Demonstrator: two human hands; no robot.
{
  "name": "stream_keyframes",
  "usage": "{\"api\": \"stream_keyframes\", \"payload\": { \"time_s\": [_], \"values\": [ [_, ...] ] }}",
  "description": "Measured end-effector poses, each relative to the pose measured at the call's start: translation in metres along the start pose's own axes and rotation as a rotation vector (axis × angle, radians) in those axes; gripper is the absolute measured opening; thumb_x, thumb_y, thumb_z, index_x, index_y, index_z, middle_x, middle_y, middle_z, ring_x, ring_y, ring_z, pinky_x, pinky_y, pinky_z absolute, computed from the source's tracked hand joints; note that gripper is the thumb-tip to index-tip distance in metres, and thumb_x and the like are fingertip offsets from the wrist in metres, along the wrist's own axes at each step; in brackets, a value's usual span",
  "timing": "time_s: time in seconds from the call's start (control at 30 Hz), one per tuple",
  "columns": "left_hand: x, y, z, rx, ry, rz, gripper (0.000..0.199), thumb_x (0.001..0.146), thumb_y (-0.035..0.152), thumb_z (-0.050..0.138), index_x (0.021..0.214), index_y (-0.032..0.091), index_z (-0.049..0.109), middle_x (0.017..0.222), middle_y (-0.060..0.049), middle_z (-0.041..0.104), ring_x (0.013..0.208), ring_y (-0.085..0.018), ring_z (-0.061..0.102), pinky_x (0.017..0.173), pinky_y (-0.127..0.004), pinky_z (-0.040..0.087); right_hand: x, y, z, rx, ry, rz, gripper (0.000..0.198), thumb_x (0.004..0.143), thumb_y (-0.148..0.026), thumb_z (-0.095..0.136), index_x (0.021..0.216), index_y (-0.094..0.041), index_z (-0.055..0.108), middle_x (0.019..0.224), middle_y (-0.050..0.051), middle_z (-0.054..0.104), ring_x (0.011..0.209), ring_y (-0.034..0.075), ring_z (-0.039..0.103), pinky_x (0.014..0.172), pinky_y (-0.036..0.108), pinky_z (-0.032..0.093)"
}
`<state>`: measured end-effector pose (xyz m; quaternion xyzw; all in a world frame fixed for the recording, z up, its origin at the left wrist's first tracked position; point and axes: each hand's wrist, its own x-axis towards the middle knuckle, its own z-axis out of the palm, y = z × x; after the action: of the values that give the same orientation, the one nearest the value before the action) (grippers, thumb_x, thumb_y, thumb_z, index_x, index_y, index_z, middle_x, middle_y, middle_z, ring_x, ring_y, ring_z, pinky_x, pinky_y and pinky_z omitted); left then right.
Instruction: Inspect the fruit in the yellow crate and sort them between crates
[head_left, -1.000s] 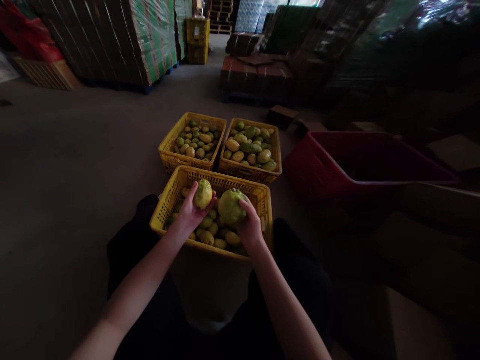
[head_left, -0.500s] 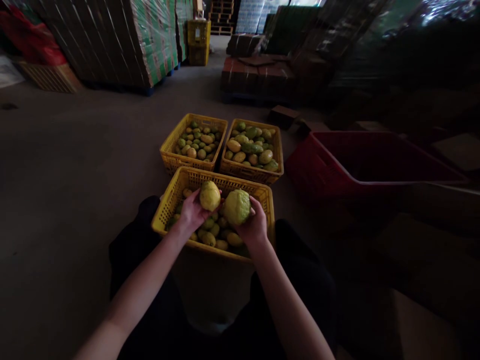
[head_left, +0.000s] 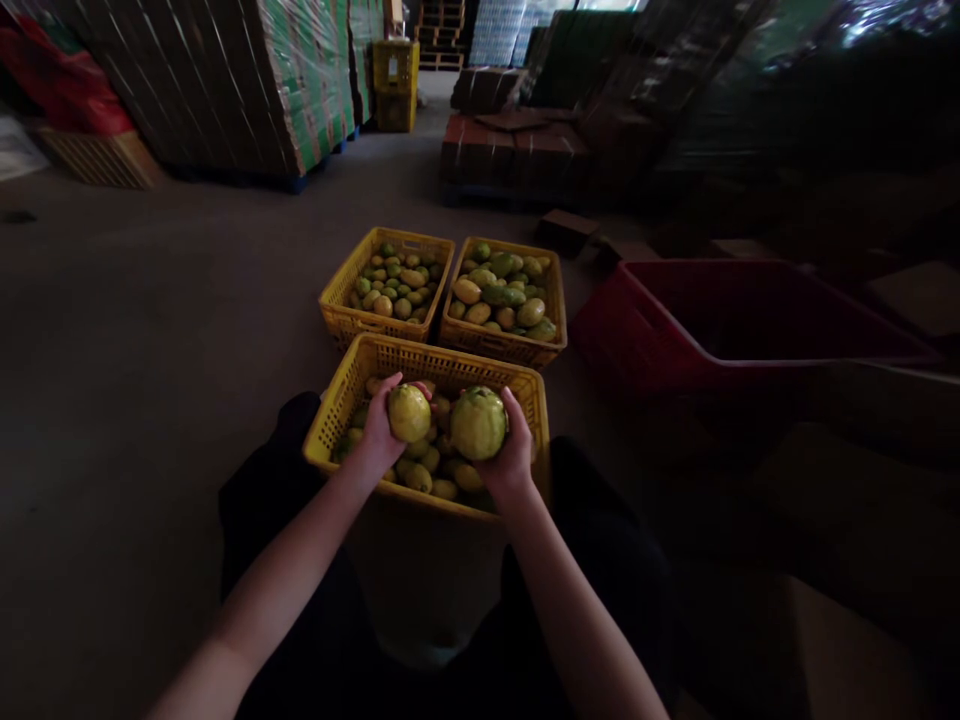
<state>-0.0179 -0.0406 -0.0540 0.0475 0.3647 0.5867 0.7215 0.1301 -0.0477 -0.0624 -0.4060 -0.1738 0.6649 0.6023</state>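
Crate (head_left: 450, 366) sits nearest, presumably for reach; above, the left hand (head_left: 382, 425) curls fingers (head_left: 394, 382) round a small fruit (head_left: 409, 413), the right hand (head_left: 514, 450) round a bigger fruit (head_left: 478, 423)

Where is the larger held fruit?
In the head view, the larger fruit is in the right hand, above the front yellow crate, right of the smaller held fruit.

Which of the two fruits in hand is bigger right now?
The greener fruit, held in the right hand; it looks clearly larger than the yellower fruit in the left hand.
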Motion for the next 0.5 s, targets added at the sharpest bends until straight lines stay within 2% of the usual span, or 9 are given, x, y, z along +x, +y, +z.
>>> {"api": "stream_keyframes", "payload": {
  "time_s": [0.1, 0.17, 0.23, 0.33, 0.5],
  "values": [
    [-0.001, 0.005, -0.001, 0.043, 0.0, 0.147, 0.023, 0.079, 0.027, 0.05, 0.061, 0.017, 0.06, 0.058, -0.001, 0.062, 0.052, -0.013, 0.061, 0.052, -0.023, 0.049, -0.004, 0.003, 0.0, -0.176, 0.052, -0.294, 0.02, 0.075, -0.042, 0.068, 0.075, -0.022, 0.071, 0.077, 0.002, 0.073, 0.086, 0.022, 0.069, 0.083, 0.035, 0.055],
    [-0.004, 0.006, 0.0, 0.089, -0.003, 0.256, 0.026, 0.08, 0.027, 0.049, 0.059, 0.017, 0.061, 0.058, -0.001, 0.061, 0.054, -0.013, 0.061, 0.053, -0.022, 0.047, -0.009, 0.003, 0.002, -0.293, 0.08, -0.466, 0.021, 0.076, -0.041, 0.066, 0.077, -0.022, 0.074, 0.083, 0.002, 0.074, 0.087, 0.022, 0.067, 0.086, 0.035, 0.052],
    [-0.009, 0.002, 0.001, 0.178, -0.003, 0.375, 0.028, 0.081, 0.025, 0.049, 0.058, 0.018, 0.062, 0.059, -0.001, 0.063, 0.059, -0.013, 0.061, 0.058, -0.021, 0.047, -0.016, 0.006, 0.004, -0.399, 0.082, -0.581, 0.021, 0.076, -0.04, 0.067, 0.081, -0.022, 0.076, 0.086, 0.002, 0.074, 0.087, 0.022, 0.065, 0.088, 0.035, 0.051],
    [-0.015, -0.01, 0.002, 0.258, 0.02, 0.46, 0.03, 0.084, 0.019, 0.05, 0.058, 0.019, 0.065, 0.063, -0.002, 0.065, 0.07, -0.016, 0.064, 0.069, -0.021, 0.048, -0.024, 0.015, 0.008, -0.429, 0.044, -0.591, 0.017, 0.075, -0.035, 0.068, 0.086, -0.025, 0.078, 0.088, 0.001, 0.075, 0.087, 0.022, 0.065, 0.088, 0.033, 0.049],
    [-0.018, -0.019, 0.003, 0.241, 0.036, 0.414, 0.033, 0.085, 0.016, 0.049, 0.057, 0.018, 0.065, 0.064, -0.004, 0.065, 0.074, -0.018, 0.064, 0.074, -0.023, 0.047, -0.027, 0.027, 0.008, -0.433, 0.028, -0.612, 0.018, 0.076, -0.034, 0.067, 0.087, -0.025, 0.078, 0.088, 0.001, 0.075, 0.086, 0.022, 0.065, 0.084, 0.032, 0.049]
  ]
}}
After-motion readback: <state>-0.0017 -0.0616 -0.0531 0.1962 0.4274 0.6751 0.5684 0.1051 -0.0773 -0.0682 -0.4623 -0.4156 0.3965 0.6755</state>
